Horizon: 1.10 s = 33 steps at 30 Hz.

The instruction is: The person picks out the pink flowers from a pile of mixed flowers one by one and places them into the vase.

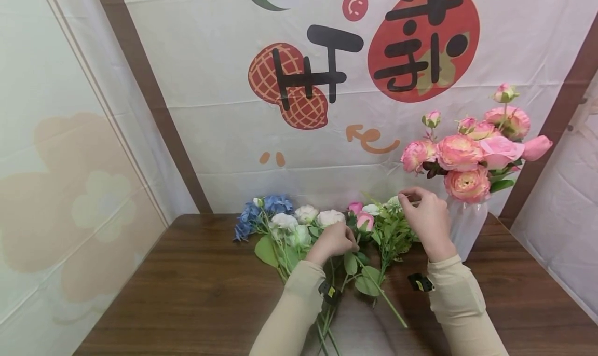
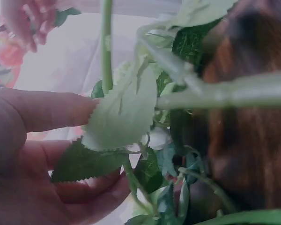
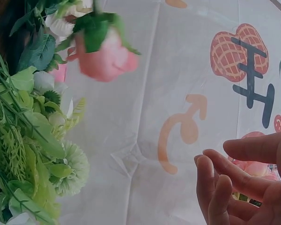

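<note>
The left hand (image 1: 333, 241) pinched the thin green stem (image 1: 388, 301) of a pink rose (image 1: 365, 221) between the thumb and fingers, with a pale green leaf by the thumb. The right hand (image 1: 427, 221) was up near the vase, fingers loosely bent, a small gap by the thumb, holding nothing.

The rose could go wrong in a few ways, I think. Its leaves could catch on the other stems close by and pull them along. The stem could turn or slip, because only one hand had it. The right hand could bump the tall white vase (image 1: 469, 226), because it was so near.

The rose was over the middle of the brown wooden desk (image 1: 205, 293). Its head was small, soft pink and partly closed, with a green cup under it. The leaves were wide with zigzag edges.

Around it lay white roses (image 1: 330, 218), blue flowers (image 1: 279, 204) and bushy green sprigs (image 1: 394, 229). Big pink and peach flowers (image 1: 460, 152) stood in the vase.
</note>
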### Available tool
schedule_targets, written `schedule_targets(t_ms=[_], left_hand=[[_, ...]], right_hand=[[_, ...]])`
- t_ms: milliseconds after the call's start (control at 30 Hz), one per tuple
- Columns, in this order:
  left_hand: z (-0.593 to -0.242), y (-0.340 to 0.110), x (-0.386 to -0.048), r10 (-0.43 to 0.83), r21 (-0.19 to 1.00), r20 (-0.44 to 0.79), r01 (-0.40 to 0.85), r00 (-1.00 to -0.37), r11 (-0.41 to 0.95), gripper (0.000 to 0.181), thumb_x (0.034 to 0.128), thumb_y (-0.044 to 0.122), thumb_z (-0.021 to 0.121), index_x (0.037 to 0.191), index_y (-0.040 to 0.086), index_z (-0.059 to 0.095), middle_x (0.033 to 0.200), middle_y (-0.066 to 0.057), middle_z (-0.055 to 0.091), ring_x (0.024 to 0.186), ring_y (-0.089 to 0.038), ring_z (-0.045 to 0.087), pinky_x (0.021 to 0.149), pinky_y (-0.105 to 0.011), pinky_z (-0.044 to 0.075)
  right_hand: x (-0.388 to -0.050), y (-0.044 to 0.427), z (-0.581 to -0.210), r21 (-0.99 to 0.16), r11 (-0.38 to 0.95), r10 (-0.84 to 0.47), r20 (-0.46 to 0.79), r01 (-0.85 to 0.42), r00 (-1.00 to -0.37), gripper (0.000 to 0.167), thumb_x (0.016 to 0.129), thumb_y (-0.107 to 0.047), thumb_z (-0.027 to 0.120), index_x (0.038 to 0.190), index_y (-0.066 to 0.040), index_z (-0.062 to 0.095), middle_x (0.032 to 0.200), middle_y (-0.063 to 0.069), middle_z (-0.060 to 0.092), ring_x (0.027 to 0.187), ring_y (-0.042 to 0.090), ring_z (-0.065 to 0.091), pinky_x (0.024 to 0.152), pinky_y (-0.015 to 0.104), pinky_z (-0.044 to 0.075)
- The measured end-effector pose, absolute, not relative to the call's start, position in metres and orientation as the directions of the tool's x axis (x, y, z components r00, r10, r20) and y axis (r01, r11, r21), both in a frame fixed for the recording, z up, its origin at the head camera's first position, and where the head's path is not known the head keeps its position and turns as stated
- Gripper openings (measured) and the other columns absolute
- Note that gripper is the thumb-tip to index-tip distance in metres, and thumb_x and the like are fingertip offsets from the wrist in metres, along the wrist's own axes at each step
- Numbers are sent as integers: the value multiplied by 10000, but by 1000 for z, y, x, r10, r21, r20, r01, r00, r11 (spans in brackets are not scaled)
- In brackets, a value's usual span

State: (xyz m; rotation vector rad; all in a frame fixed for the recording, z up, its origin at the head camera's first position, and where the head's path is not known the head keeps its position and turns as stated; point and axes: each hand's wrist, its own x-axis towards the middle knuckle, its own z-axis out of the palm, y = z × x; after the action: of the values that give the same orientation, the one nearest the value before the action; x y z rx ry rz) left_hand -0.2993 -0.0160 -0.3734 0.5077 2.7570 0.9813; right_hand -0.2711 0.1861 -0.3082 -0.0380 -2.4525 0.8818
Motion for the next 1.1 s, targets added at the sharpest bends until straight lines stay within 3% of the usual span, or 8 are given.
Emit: schedule_targets(t_ms=[100, 300, 633, 900, 1100], left_hand=[[-370, -22, -302, 367, 667, -46, 245, -929, 704, 120, 789, 149, 748, 693, 115, 685, 720, 36, 635, 623, -95, 513, 573, -226, 411], [-364, -31, -304, 379, 718, -43, 236, -924, 655, 79, 771, 170, 762, 754, 107, 718, 836, 24, 660, 733, -102, 550, 669, -258, 448], [-362, -36, -303, 371, 787, 1, 229, -929, 572, 174, 797, 230, 756, 714, 99, 677, 758, 44, 589, 650, -108, 459, 566, -244, 395], [-359, -40, -302, 317, 795, 51, 231, -947, 561, 112, 789, 232, 763, 743, 137, 724, 849, 35, 642, 764, -114, 549, 671, -270, 458], [-355, -44, -303, 252, 810, 64, 198, -966, 552, 131, 785, 249, 762, 731, 135, 724, 835, 20, 647, 767, -133, 544, 662, -278, 446]], right_hand=[[-271, 186, -308, -595, 790, 196, 473, -148, -859, 249, 924, -292, 578, 1023, -108, 714, 952, 133, 726, 720, 278, 652, 526, 328, 425], [-270, 186, -307, -596, 790, 192, 464, -144, -865, 256, 925, -303, 575, 1030, -115, 715, 951, 135, 726, 751, 300, 659, 538, 356, 440], [-271, 186, -309, -592, 791, 180, 463, -152, -868, 245, 924, -295, 580, 1029, -118, 713, 943, 133, 727, 736, 290, 663, 535, 359, 441], [-272, 186, -313, -587, 797, 169, 441, -141, -881, 263, 929, -329, 567, 1040, -135, 706, 950, 119, 725, 737, 263, 665, 495, 311, 424], [-273, 186, -313, -583, 799, 167, 446, -144, -879, 273, 930, -333, 562, 1045, -131, 706, 952, 125, 724, 716, 265, 659, 494, 311, 420]])
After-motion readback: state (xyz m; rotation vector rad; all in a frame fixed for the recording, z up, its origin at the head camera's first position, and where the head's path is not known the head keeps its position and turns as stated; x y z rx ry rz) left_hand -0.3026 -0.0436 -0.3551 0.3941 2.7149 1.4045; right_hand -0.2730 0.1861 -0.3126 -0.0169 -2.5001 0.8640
